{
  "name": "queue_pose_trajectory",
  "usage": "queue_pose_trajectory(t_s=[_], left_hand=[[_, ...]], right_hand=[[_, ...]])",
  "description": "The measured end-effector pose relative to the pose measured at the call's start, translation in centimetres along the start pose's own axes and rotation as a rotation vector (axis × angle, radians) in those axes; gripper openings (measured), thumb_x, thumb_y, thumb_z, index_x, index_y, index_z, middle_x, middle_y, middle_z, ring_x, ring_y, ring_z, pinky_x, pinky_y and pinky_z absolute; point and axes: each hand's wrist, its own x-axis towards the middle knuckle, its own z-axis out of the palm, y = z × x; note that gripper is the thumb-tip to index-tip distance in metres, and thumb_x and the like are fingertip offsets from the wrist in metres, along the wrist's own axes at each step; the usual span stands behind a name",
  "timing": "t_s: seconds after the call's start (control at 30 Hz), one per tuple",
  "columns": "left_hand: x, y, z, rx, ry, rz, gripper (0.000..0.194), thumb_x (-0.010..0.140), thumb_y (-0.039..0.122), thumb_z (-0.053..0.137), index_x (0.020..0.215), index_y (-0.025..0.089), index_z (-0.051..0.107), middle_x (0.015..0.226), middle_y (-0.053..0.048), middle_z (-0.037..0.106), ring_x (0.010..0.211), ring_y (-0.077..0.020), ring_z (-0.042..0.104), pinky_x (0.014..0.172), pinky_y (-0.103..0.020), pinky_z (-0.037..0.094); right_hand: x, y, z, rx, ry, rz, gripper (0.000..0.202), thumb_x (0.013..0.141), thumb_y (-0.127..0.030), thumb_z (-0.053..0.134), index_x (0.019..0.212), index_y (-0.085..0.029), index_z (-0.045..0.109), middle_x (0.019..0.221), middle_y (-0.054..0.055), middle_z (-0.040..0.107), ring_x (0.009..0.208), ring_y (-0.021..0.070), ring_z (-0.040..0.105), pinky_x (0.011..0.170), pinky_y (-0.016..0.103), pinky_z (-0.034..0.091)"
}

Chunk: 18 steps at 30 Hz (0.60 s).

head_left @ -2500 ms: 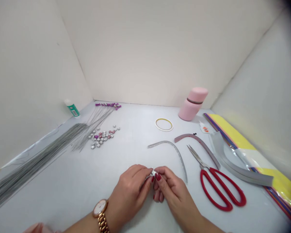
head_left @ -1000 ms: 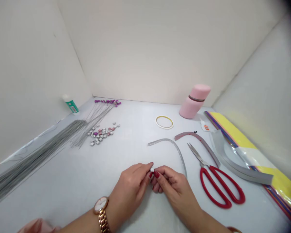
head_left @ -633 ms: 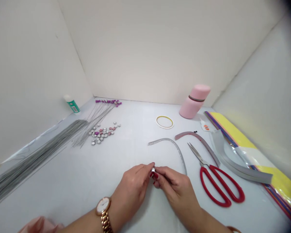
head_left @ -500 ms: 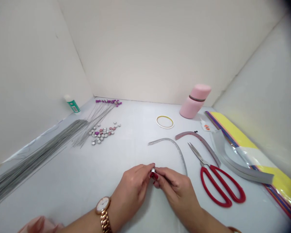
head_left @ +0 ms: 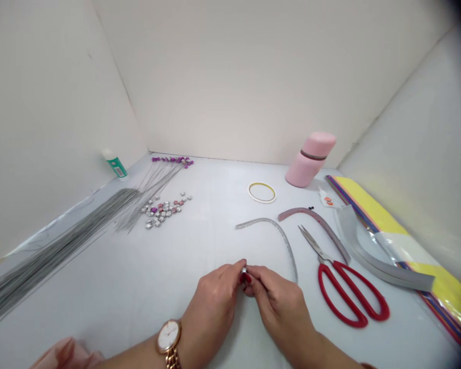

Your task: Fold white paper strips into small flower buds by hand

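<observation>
Near the front of the table, my left hand (head_left: 215,301) and my right hand (head_left: 283,303) meet fingertip to fingertip. Between them they pinch a small silver paper star (head_left: 244,270), mostly covered by the fingers. Both hands are closed around it. Just beyond my right hand a narrow silver paper strip (head_left: 282,233) curves over the table. Off to the left lies a loose pile of small folded paper stars (head_left: 163,211), mostly silver with some pink and purple.
Red-handled scissors (head_left: 340,279), a pinkish strip (head_left: 317,220) and wide grey strips (head_left: 380,266) lie right, beside packaged coloured paper (head_left: 407,236). Behind are a tape ring (head_left: 262,201) and a pink bottle (head_left: 310,160). Left: grey wires (head_left: 61,251), purple-tipped stems (head_left: 172,163), a glue stick (head_left: 115,165).
My left wrist has shifted slightly to the right and the watch face has turned more toward view. The fingers of both hands stay together on the silver star, slightly more covering it.
</observation>
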Motion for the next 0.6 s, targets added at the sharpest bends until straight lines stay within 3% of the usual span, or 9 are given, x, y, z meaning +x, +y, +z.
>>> queue_pose_trajectory(t_s=[0.3, 0.6], left_hand=[[0.32, 0.24, -0.82, -0.076, 0.044, -0.096, 0.021, 0.087, 0.016, 0.039, 0.099, 0.021, 0.055, 0.091, -0.001, 0.065, 0.079, -0.0127, 0.06, 0.074, -0.024, 0.048], [0.5, 0.13, -0.81, -0.107, 0.025, -0.056, 0.022, 0.085, 0.012, 0.04, 0.095, 0.019, 0.059, 0.083, -0.003, 0.065, 0.075, -0.0141, 0.06, 0.071, -0.026, 0.047]], right_hand=[[0.18, -0.2, -0.2, 0.001, -0.003, 0.034, 0.019, 0.086, -0.017, 0.038, 0.087, -0.018, 0.057, 0.069, 0.003, 0.063, 0.061, 0.015, 0.06, 0.059, 0.025, 0.047], [0.14, -0.17, -0.01, -0.073, -0.01, 0.005, 0.024, 0.086, -0.017, 0.034, 0.089, -0.016, 0.059, 0.07, 0.006, 0.064, 0.063, 0.0183, 0.061, 0.059, 0.029, 0.048]])
